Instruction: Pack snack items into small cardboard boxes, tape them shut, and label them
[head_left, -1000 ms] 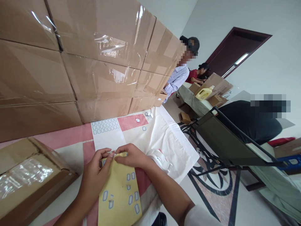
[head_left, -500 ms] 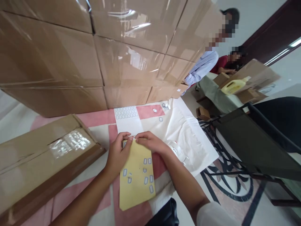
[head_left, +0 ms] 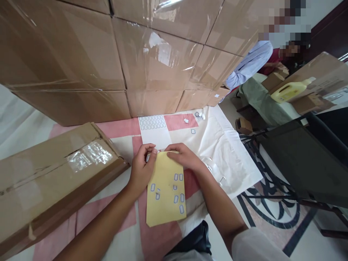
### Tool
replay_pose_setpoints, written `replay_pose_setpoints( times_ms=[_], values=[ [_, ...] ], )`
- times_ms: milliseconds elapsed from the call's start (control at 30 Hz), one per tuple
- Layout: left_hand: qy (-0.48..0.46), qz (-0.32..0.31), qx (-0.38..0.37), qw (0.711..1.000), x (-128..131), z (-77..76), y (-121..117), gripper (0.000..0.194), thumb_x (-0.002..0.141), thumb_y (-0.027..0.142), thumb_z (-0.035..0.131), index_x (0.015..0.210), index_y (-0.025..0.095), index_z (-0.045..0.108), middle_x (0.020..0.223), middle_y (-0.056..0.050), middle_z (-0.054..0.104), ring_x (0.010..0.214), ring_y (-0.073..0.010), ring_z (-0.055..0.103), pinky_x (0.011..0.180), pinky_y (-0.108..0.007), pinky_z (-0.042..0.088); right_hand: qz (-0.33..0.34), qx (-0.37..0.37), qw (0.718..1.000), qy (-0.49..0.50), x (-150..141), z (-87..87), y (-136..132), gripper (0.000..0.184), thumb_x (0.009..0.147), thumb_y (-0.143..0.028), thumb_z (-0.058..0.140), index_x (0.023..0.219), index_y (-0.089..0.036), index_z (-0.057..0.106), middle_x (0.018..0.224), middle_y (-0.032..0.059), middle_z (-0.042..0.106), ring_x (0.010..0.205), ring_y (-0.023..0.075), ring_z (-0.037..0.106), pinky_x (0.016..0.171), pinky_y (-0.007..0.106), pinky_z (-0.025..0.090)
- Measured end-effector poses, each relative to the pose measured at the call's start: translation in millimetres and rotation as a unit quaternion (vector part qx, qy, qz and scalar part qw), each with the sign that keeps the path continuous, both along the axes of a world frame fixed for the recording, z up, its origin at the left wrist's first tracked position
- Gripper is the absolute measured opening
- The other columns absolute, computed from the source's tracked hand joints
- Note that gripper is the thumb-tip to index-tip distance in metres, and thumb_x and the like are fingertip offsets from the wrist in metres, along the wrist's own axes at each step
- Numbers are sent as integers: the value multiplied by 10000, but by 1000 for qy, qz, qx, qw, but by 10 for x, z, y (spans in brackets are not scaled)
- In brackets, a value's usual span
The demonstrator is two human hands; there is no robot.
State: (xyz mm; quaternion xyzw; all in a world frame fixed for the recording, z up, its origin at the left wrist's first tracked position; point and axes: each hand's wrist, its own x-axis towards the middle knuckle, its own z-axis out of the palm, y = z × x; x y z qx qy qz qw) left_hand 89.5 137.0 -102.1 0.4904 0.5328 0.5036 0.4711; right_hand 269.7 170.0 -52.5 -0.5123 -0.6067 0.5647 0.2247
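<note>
Here, both hands (head_left: 142, 165) (head_left: 184, 156), almost closed, pinch the far edge of the yellow sheet (head_left: 165, 186) between them.

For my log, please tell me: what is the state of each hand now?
Left hand: closed, holding the yellow sheet near its top-left corner.
Right hand: closed on its top-right edge.

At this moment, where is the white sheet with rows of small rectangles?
In the head view, the white sheet lies on the cloth just left of centre, between the stacked boxes and the yellow card.
</note>
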Motion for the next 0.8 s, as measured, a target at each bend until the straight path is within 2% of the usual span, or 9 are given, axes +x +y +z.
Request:
replay_pose_setpoints(
  times_ms=[67, 133, 233, 333, 400, 467, 533, 633, 800],
  values=[
    [-19, 10, 8, 1000, 1, 2, 5, 280, 933, 448, 610, 1101, 225, 600, 1002, -36, 650, 946, -185, 629, 852, -305, 498, -11, 49, 998, -44, 31, 0, 18, 158, 832, -214, 552, 815, -162, 700, 789, 5, 673, 725, 145, 593, 668, 254, 455],
    [-35, 26, 19, 999, -1, 3, 17, 275, 914, 433, 643, 1084, 221, 601, 993, -35, 636, 939, -176, 616, 848, -300, 497, -47, 134, 985, -100, 53, -23, 34, 161, 827, -204, 568, 885, -168, 713, 795, 9, 653, 740, 156, 591, 708, 280, 473],
    [-56, 38, 34, 997, -8, 7, 36, 269, 879, 409, 694, 1049, 222, 604, 951, -19, 617, 890, -153, 596, 809, -279, 489, -100, 303, 934, -165, 47, -73, 35, 276, 829, -193, 620, 1085, -174, 720, 911, 48, 611, 861, 199, 583, 846, 363, 498],
    [-78, 35, 45, 995, -16, 17, 43, 273, 856, 378, 731, 1040, 224, 599, 934, -8, 606, 872, -136, 585, 801, -263, 480, -43, 386, 909, -149, -19, -103, -5, 296, 871, -222, 670, 1163, -206, 720, 1066, 90, 601, 1057, 244, 542, 977, 424, 475],
    [-93, 24, 44, 994, -23, 22, 43, 274, 855, 361, 741, 1045, 226, 598, 949, -9, 611, 891, -131, 590, 815, -259, 475, 11, 388, 914, -116, -84, -118, -42, 250, 892, -251, 699, 1137, -222, 733, 1074, 84, 617, 1073, 238, 535, 980, 414, 474],
    [-103, 6, 43, 994, -33, 20, 46, 271, 863, 353, 737, 1058, 227, 598, 956, -11, 615, 902, -131, 596, 829, -261, 473, 21, 376, 923, -76, -149, -141, -72, 158, 911, -249, 698, 1056, -212, 746, 1019, 75, 640, 1021, 217, 560, 944, 385, 484],
    [-104, -4, 50, 993, -45, 14, 51, 273, 867, 353, 735, 1068, 229, 597, 949, -13, 609, 903, -135, 597, 836, -266, 476, -1, 368, 929, -34, -197, -167, -86, 74, 924, -235, 680, 949, -199, 740, 944, 62, 656, 955, 196, 589, 894, 359, 491],
    [-92, -4, 70, 993, -47, 10, 44, 293, 875, 387, 724, 1080, 232, 584, 957, -25, 602, 915, -152, 598, 852, -286, 496, -38, 353, 935, 6, -221, -179, -83, 97, 931, -226, 640, 853, -196, 688, 869, 42, 666, 882, 177, 615, 846, 341, 495],
    [-16, -6, 159, 987, -21, 142, -70, 211, 968, 421, 573, 1072, 237, 578, 974, -65, 617, 932, -188, 614, 838, -345, 531, -81, 319, 944, 37, -194, -99, -83, 92, 921, -242, 609, 848, -198, 645, 852, 33, 659, 838, 166, 621, 789, 322, 496]
  ],
)
